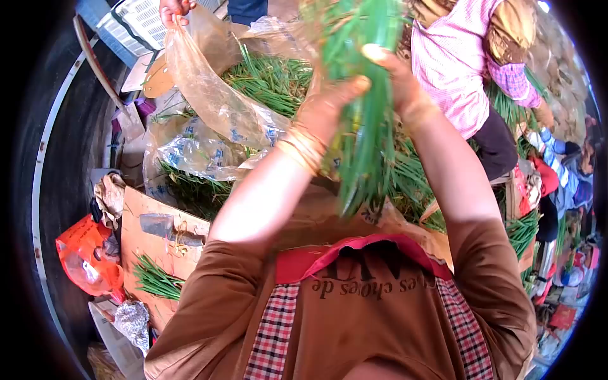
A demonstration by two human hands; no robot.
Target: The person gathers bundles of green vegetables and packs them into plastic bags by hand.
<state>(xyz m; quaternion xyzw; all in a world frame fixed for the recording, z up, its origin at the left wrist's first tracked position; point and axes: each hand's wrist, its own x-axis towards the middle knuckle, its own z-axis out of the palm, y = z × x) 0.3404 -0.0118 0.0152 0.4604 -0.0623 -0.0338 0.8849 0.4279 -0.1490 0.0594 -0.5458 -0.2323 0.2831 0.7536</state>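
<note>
A: Step?
B: Handling a green bunch; likely gathering or straightening stalks. Blurred, so couldn't tell which.
A: Hands?
B: Left hand and right hand both gripped it, one from each side, thumbs on the near face. Other fingers were mostly hidden.
A: Bunch location?
B: Held up ahead of the chest, over loose greens. A plastic bag was off to the left, its edge in another person's hand.
A: Next move?
B: Probably called for a snug two-handed hold and evened ends, so stalks didn't slip.
</note>
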